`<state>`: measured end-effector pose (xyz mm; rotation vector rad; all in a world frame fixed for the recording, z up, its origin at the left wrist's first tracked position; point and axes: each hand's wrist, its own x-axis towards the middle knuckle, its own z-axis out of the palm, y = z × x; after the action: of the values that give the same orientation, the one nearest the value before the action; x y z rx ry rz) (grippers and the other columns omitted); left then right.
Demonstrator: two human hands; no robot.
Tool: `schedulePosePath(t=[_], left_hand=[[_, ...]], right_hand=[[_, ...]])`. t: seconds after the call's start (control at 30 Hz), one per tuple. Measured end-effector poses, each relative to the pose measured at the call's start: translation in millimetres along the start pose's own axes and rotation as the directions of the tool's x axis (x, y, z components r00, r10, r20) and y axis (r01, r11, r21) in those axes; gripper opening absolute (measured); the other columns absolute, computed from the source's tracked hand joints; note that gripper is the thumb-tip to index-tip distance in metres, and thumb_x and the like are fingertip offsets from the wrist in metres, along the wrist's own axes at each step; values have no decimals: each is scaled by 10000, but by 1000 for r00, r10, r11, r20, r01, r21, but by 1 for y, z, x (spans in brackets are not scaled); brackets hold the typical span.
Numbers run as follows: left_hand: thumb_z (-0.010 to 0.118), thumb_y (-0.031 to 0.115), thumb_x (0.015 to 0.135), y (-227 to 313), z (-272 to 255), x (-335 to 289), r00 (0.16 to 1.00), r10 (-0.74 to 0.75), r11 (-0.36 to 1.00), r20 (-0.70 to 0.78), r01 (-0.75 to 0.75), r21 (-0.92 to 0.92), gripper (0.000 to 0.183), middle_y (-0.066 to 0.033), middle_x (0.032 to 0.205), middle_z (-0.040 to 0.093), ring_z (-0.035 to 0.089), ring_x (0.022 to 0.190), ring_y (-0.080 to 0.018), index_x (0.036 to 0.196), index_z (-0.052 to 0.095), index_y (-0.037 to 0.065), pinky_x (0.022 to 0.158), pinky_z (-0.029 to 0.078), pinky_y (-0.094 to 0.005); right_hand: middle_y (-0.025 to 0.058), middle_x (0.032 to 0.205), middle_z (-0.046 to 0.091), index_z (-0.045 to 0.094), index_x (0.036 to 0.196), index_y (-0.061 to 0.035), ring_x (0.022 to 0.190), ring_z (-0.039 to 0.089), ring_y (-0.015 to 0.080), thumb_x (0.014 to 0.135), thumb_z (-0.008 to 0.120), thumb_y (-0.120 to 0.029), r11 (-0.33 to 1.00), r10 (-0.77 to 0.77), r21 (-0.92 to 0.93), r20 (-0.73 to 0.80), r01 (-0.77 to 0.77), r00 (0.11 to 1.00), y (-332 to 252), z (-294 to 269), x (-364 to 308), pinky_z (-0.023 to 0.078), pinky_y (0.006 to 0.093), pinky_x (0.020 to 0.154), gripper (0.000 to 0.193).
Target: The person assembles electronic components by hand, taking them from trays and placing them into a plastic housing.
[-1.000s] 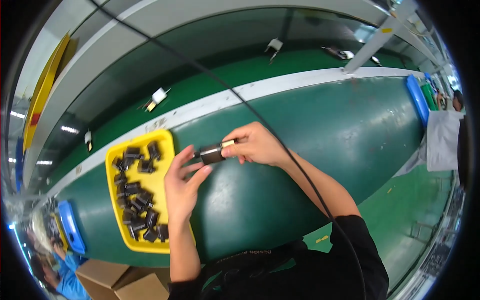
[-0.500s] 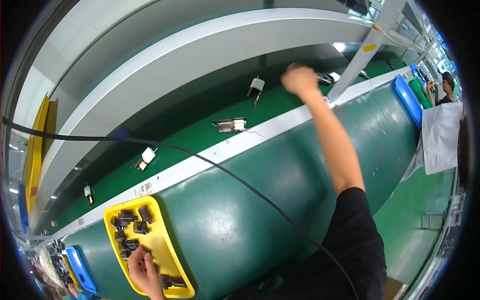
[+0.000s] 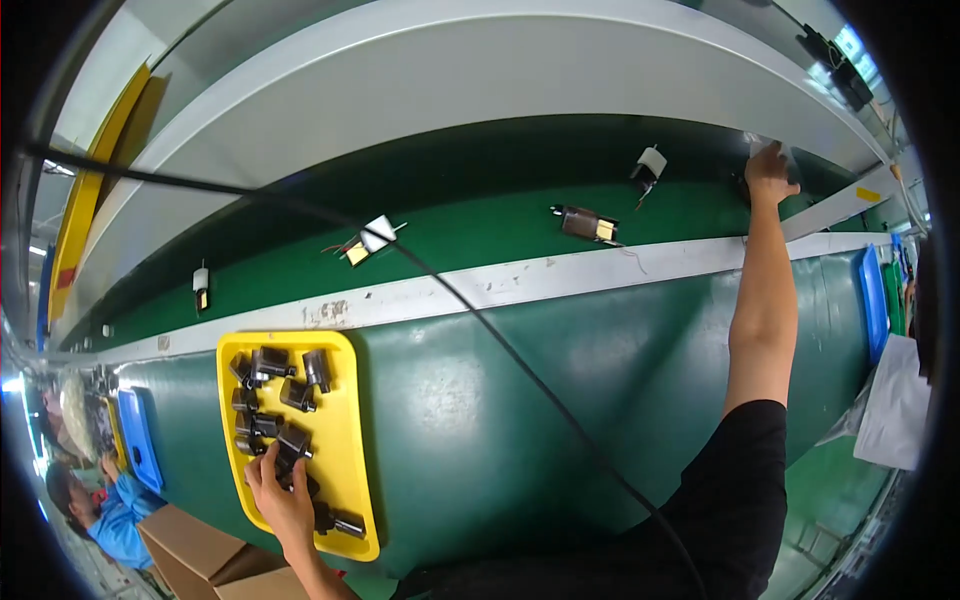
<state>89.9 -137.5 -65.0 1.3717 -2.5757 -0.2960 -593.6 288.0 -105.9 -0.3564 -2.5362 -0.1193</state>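
Note:
A yellow tray (image 3: 343,430) on the green bench holds several dark brown, see-through plastic housings (image 3: 297,394). My left hand (image 3: 283,497) is over the tray, thumb and fingers closed around one dark housing (image 3: 293,441) that stands tilted above the others. At the far right, my right hand (image 3: 770,182) reaches over the white rail onto the green belt, beside a small dark thing. Its fingertips are partly hidden, so I cannot tell whether it holds anything. Left of it on the belt lie a white-capped unit (image 3: 648,165) and a dark housing with wires (image 3: 588,224).
More white-capped units (image 3: 372,240) lie along the belt. A black cable (image 3: 520,363) hangs across the view. Blue bins (image 3: 140,440) stand at either end of the bench. A cardboard box (image 3: 195,540) and a person in blue (image 3: 122,515) are at lower left.
The view has turned to the right. My right hand has moved farther right along the belt. My left hand stays at the tray and now has a housing between its fingers.

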Motion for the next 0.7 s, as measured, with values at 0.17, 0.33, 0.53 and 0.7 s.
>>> schedulePosePath(t=[0.17,0.33,0.53,0.7], left_hand=[[698,3,723,4,6,4,998,-62,995,27,64,-79,532,-120,995,507,520,834,-253,1228,539,57,740,460,-358],[658,-27,730,-15,6,-3,1000,18,991,5,-17,-134,532,-105,943,547,540,769,-203,1243,536,42,659,475,-290],[571,-43,776,-23,-3,-9,996,-80,832,-33,49,-552,484,-77,947,573,525,759,-126,1254,534,25,654,457,-247],[621,-31,699,22,-6,-25,933,357,839,-45,-342,-423,505,-128,1096,591,577,902,-237,1197,566,29,741,485,-314]], right_hand=[[150,1081,596,514,1162,-88,879,614,362,857,532,-235,882,-375,146,-361,449,854,1,-21,6,460,429,754,339],[105,891,590,534,1046,20,762,610,219,864,534,-57,-220,-324,878,344,-424,881,-26,-155,-111,498,323,633,197],[92,921,605,467,1229,-13,723,603,185,867,441,-87,-260,-667,421,573,-869,477,7,-229,-255,518,303,633,370],[118,943,582,538,1152,-37,786,577,261,736,549,-30,525,-695,818,571,-235,436,17,-254,-324,478,360,692,417]])
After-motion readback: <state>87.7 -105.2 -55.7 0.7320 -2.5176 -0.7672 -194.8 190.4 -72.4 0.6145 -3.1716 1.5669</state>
